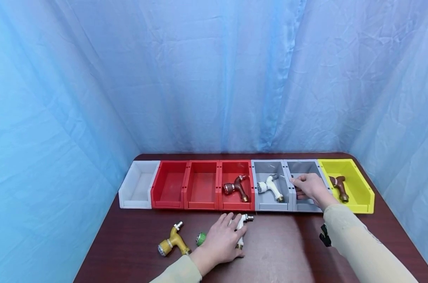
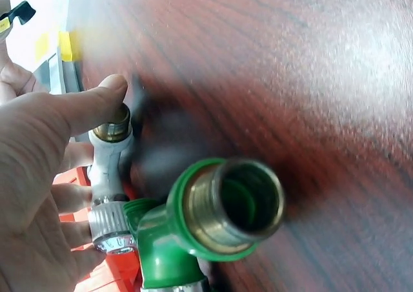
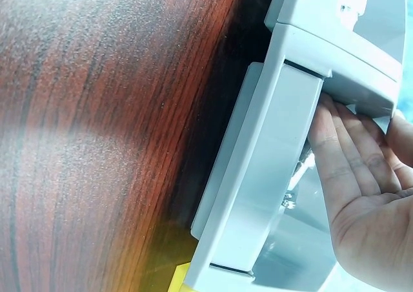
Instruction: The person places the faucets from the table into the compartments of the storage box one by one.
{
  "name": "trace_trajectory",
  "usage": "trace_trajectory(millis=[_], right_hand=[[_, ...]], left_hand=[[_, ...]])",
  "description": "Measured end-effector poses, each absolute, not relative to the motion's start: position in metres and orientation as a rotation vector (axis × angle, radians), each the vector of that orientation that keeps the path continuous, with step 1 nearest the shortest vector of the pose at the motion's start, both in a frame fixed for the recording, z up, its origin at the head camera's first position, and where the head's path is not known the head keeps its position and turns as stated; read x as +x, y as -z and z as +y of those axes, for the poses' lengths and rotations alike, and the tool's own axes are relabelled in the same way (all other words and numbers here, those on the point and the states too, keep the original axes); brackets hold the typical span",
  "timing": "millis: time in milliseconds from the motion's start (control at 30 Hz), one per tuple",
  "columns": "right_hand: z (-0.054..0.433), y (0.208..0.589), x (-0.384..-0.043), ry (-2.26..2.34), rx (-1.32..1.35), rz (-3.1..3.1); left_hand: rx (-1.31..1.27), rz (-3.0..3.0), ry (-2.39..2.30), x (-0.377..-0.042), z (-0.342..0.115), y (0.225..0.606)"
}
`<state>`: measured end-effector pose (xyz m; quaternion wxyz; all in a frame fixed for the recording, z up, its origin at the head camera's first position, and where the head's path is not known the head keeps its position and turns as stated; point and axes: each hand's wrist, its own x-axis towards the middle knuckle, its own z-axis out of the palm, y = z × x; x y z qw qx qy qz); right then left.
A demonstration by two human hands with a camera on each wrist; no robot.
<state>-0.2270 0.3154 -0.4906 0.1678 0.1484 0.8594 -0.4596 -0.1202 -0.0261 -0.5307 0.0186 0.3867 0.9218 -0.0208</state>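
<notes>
My left hand (image 1: 222, 240) lies over a white tap (image 1: 241, 226) on the table. In the left wrist view its thumb (image 2: 97, 104) bears on the brass end and its fingers bend round the far side. A green tap (image 2: 169, 247) sits right beside it, mostly hidden by the hand in the head view. My right hand (image 1: 311, 186) reaches into a grey bin (image 3: 258, 182), its fingers (image 3: 348, 150) straight along the dividing wall and the thumb near the rim. Nothing shows in its palm; a small shiny metal part (image 3: 290, 198) shows inside that bin.
Left of the green tap lies a yellow tap (image 1: 173, 240). The bin row includes a white bin (image 1: 135, 204) and several red ones. A brown tap (image 1: 238, 188) lies in one red bin, a white tap (image 1: 270, 188) in the other grey bin, another brown tap (image 1: 340, 188) in the yellow bin (image 1: 359, 208).
</notes>
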Motion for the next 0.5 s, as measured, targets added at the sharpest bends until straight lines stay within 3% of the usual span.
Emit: trace_trajectory(millis=[500], right_hand=[[0.3153,0.4904,-0.2265,1.302,0.427,2.453]], left_hand=[[1.289,2.837,0.053,-0.1243,-0.033,0.532]])
